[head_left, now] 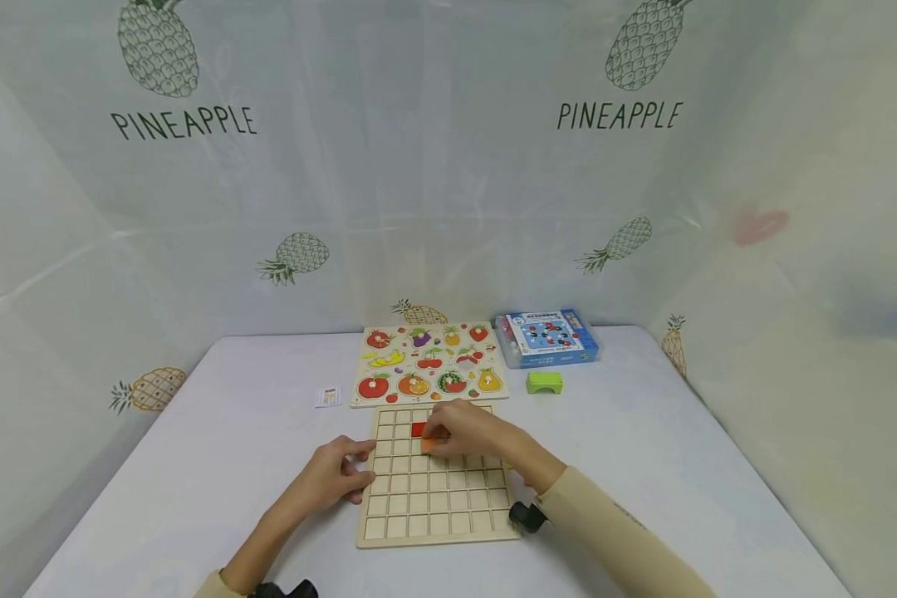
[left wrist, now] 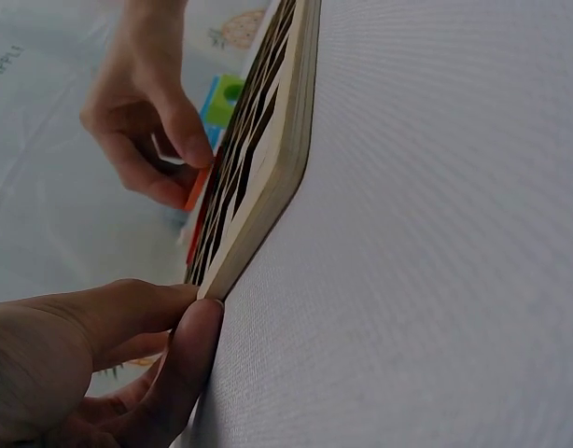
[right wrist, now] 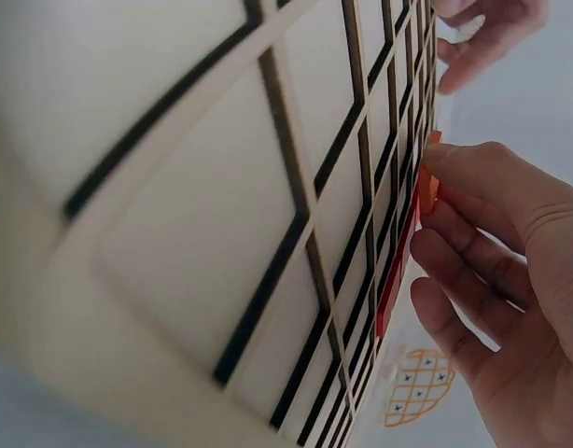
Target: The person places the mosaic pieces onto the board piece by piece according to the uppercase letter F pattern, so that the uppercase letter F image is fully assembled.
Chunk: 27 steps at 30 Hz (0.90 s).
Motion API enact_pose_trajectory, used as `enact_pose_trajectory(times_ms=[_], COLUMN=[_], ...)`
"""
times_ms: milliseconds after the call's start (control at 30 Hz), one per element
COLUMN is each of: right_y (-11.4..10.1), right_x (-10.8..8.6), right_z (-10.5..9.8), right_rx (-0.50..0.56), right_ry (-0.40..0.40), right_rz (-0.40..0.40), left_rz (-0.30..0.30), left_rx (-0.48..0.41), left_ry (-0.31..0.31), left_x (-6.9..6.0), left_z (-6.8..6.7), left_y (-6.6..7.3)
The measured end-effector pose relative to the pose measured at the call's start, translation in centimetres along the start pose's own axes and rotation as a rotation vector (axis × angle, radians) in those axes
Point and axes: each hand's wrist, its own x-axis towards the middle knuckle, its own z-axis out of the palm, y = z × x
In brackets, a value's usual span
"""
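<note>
A wooden grid board [head_left: 417,525] of square cells lies flat before me. A red piece [head_left: 417,429] sits in its upper part. My right hand [head_left: 463,428] pinches an orange square tile [head_left: 428,446] over the board, beside the red piece; in the right wrist view the tile [right wrist: 430,191] stands on edge between thumb and fingers. My left hand [head_left: 334,472] touches the board's left edge with index finger and thumb set apart along it. Up close in the left wrist view, those fingertips [left wrist: 204,322] meet the board's rim [left wrist: 291,159].
Behind the grid lies a fruit puzzle board [head_left: 396,378]. To its right are a blue boxed set [head_left: 553,336] and a green arch block [head_left: 544,382]. A small printed card [head_left: 328,397] lies left of the puzzle. A pineapple-print curtain [head_left: 448,166] hangs behind the table.
</note>
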Motion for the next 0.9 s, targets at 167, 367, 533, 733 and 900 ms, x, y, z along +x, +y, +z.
enact_pose_trajectory(times_ms=[167, 367, 533, 733, 900], right_y=[-0.3, -0.7, -0.7, -0.7, -0.6], right_x=[0.8, 1.3, 1.4, 1.4, 1.4], right_z=[0.4, 0.7, 0.8, 0.9, 0.9], right_rx=[-0.037, -0.056, -0.067, -0.072, -0.068], right_ry=[0.001, 0.010, 0.010, 0.004, 0.004], right_rz=[-0.023, 0.004, 0.017, 0.020, 0.027], left_rz=[0.003, 0.008, 0.014, 0.008, 0.005], left_rx=[0.006, 0.006, -0.005, -0.019, -0.009], left_ry=[0.005, 0.005, 0.000, -0.003, -0.001], left_x=[0.0, -0.1, -0.1, 0.0, 0.1], left_z=[-0.1, 0.0, 0.1, 0.1, 0.1], left_y=[0.0, 0.0, -0.1, -0.4, -0.5])
